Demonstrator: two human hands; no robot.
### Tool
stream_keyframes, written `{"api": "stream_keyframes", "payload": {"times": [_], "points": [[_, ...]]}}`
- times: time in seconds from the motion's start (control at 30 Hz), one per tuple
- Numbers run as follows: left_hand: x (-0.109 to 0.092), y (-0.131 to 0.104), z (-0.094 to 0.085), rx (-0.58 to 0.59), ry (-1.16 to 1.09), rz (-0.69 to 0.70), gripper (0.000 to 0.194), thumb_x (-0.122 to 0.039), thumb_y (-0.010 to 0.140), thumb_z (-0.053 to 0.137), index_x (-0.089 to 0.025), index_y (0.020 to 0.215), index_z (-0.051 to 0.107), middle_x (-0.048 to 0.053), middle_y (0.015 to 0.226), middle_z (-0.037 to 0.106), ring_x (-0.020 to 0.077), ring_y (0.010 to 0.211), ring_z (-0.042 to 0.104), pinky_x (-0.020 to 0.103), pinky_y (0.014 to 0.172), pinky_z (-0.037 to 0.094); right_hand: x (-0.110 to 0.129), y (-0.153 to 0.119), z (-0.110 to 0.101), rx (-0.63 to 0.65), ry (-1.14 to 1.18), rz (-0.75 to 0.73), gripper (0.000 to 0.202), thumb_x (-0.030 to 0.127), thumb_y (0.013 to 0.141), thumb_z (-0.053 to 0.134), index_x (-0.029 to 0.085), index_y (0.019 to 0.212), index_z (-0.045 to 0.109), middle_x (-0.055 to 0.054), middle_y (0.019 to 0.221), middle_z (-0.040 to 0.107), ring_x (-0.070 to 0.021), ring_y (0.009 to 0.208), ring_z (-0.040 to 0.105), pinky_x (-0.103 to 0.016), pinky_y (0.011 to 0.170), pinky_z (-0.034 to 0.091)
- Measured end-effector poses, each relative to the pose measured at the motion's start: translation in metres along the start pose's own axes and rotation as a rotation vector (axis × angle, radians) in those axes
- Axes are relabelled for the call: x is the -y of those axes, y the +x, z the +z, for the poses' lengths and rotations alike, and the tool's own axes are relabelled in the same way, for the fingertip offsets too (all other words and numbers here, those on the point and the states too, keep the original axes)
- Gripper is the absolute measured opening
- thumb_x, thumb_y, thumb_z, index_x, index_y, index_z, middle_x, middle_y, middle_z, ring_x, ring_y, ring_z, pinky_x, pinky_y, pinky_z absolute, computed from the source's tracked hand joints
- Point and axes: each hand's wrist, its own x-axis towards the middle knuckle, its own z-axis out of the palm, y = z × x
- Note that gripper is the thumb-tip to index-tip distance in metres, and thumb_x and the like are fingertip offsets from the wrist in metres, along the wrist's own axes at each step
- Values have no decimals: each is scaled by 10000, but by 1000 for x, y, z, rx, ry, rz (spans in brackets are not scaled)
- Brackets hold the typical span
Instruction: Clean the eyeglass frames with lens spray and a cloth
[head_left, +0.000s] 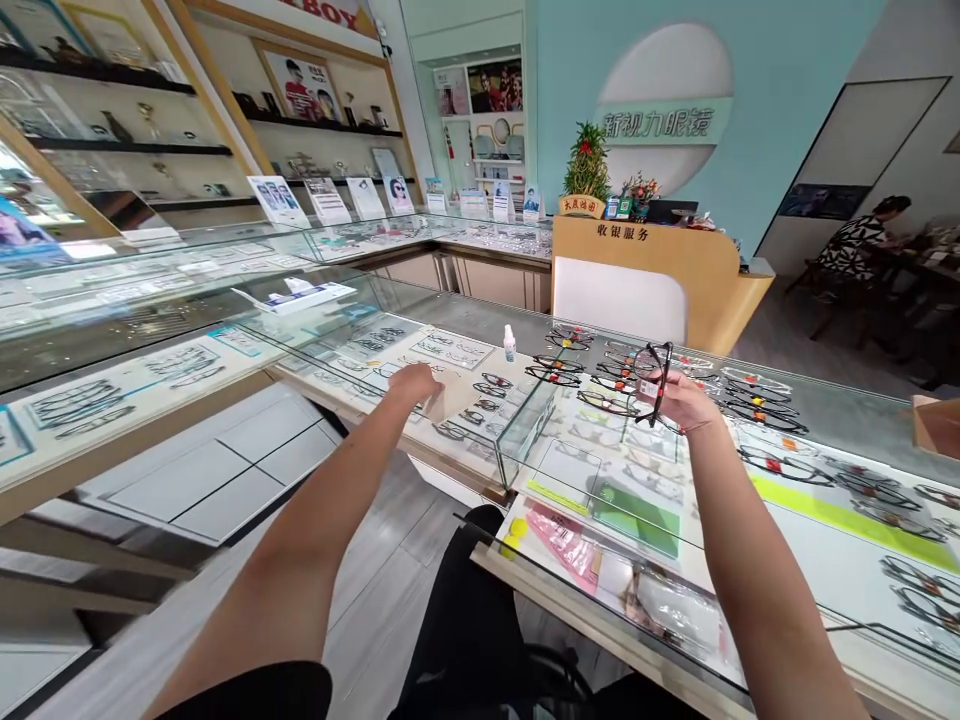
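My right hand is closed round a pair of dark-framed eyeglasses, held upright above the glass counter. An orange-red mark shows on the frame, and a small white tag is by my fingers. My left hand is closed over the counter to the left, with a thin beige cloth hanging from its fingers. Its fingertips are partly hidden. A small white spray bottle stands on the glass between my hands. Several glasses with orange tags lie in rows beside and behind my right hand.
Glass display counters hold more frames at left and right. A tissue pack lies on the left glass. Below my right arm, an open drawer holds pink plastic packaging. A wooden cash desk stands behind; a person sits far right.
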Motion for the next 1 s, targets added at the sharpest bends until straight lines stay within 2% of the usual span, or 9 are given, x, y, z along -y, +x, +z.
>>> {"api": "stream_keyframes", "payload": {"times": [0.13, 0.3, 0.43, 0.5, 0.6, 0.7, 0.8, 0.9, 1.0], "points": [[13, 1, 0, 27, -47, -121, 604, -663, 616, 888, -141, 890, 755, 228, 1022, 802, 460, 1170, 728, 481, 958, 568, -2, 3, -2, 9, 44, 7, 528, 547, 450, 1085, 289, 824, 817, -31, 795, 822, -237, 712, 754, -520, 894, 648], [29, -2, -6, 30, -222, -135, 324, -471, 700, 827, -210, 710, 635, 150, 978, 808, 379, 1112, 750, 376, 914, 575, -8, 8, -6, 62, 93, 10, 481, 499, 494, 1106, 281, 832, 840, -31, 829, 846, -240, 747, 782, -486, 892, 650], [31, -5, -14, 33, -441, -172, 271, -417, 737, 807, -237, 736, 605, 99, 950, 800, 315, 1082, 761, 316, 843, 588, -11, 10, -9, 104, 105, 2, 451, 475, 547, 1103, 280, 871, 857, -26, 857, 862, -222, 736, 778, -469, 893, 646], [30, -6, -18, 87, -556, -198, 285, -403, 704, 853, -239, 767, 627, 80, 938, 799, 287, 1033, 767, 301, 820, 600, -12, 9, -10, 114, 112, -1, 464, 479, 549, 1108, 285, 897, 870, -23, 864, 866, -208, 725, 770, -453, 880, 644], [29, -11, -23, 216, -676, -241, 369, -363, 578, 959, -231, 748, 660, 80, 830, 766, 274, 903, 757, 317, 777, 621, -11, 9, -9, 120, 110, -5, 468, 486, 556, 1110, 290, 913, 879, -23, 869, 869, -204, 735, 773, -439, 875, 641], [24, -16, -26, 303, -745, -261, 439, -324, 470, 1015, -233, 726, 670, 78, 739, 715, 268, 798, 722, 336, 697, 618, -10, 8, -7, 132, 113, -13, 444, 482, 571, 1104, 289, 901, 878, -14, 847, 858, -197, 728, 764, -445, 889, 638], [14, -20, -29, 323, -824, -224, 466, -337, 454, 1017, -230, 755, 678, 87, 770, 735, 279, 805, 736, 339, 675, 626, -9, 8, -5, 143, 115, -15, 442, 484, 564, 1108, 286, 888, 880, -8, 825, 848, -185, 715, 749, -437, 882, 635], [-2, -20, -37, 259, -919, -153, 421, -395, 534, 962, -222, 780, 668, 86, 795, 754, 291, 821, 761, 335, 665, 640, -9, 7, -4, 151, 100, -20, 451, 518, 562, 1106, 282, 874, 879, -26, 848, 856, -209, 760, 774, -438, 871, 635], [-18, -22, -49, 134, -990, -87, 361, -438, 624, 887, -210, 812, 680, 88, 780, 755, 299, 780, 768, 352, 636, 648, -9, 7, -5, 145, 90, -23, 456, 543, 563, 1099, 281, 858, 871, -41, 870, 864, -239, 805, 801, -455, 889, 640]]}}
